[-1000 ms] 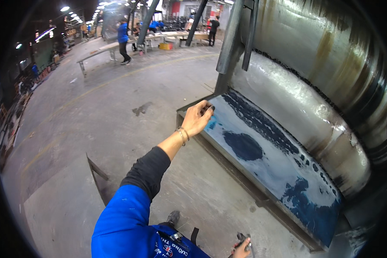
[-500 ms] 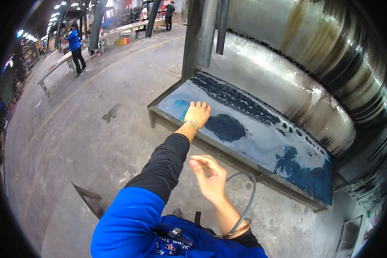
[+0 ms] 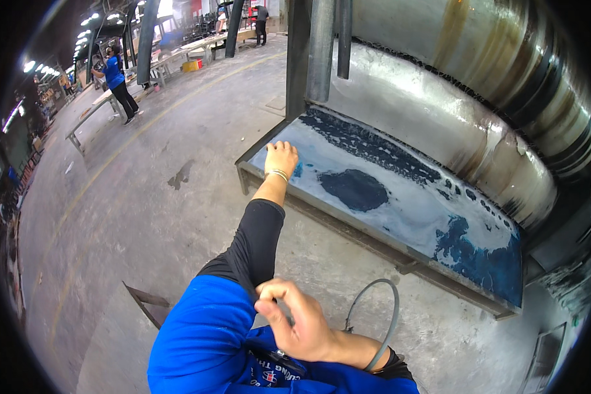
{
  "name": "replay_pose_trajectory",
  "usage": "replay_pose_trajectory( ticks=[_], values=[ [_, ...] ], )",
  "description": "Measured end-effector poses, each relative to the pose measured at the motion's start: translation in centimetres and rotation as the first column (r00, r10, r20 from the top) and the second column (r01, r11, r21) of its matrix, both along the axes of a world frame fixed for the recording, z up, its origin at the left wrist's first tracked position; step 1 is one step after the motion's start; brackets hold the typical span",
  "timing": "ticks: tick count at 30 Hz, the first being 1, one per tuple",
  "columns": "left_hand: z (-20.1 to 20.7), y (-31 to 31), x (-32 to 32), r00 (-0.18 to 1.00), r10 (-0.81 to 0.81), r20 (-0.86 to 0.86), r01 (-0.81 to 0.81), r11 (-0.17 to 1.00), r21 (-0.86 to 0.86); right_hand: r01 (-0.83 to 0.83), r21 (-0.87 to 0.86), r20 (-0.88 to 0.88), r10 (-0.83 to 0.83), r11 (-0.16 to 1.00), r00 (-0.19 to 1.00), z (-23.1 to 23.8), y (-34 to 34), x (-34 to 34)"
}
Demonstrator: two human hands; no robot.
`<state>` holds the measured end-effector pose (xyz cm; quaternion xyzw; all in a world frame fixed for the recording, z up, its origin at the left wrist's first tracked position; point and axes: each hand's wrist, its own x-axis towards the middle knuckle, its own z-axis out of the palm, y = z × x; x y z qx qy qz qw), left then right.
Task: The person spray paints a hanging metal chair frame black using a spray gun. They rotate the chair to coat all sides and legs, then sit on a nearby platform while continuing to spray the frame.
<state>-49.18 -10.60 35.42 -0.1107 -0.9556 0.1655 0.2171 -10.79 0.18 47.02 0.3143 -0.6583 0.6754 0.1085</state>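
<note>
Drawing right hand back from metal tray, pinching black sleeve in fingers; holding left hand at tray's left end, can't tell left fingers' state.

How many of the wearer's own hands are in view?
2: the left hand at the left end of the tray, the right hand beside the left sleeve.

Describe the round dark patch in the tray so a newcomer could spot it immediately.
Below the big stained metal drum at the upper right runs a long tray with a pale, mottled surface. The patch sits in the tray's left half, just right of the left hand. It is one dark, rounded blot ringed by pale, unlike the ragged blue area at the right end.
</note>
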Motion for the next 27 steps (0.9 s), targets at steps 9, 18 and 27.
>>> replay_pose_trajectory(
  ticks=[9,18,27],
  values=[
    [-1.3,0.7,-2.3,0.932,0.075,0.355,-0.361,0.098,0.927,0.382,0.088,-0.175,-0.363,0.92,0.915,-2.3,-0.6,-3.6],
    [-3.8,-0.9,-3.8,0.897,-0.064,0.436,-0.275,-0.856,0.439,-0.093,-0.012,-0.016,0.093,0.996,0.996,-2.6,-0.4,1.1],
    [-8.4,-1.5,0.7,0.868,-0.465,0.172,-0.495,-0.788,0.366,0.046,0.202,0.082,-0.063,0.978,0.995,-2.9,-0.6,-2.7]
  ],
)
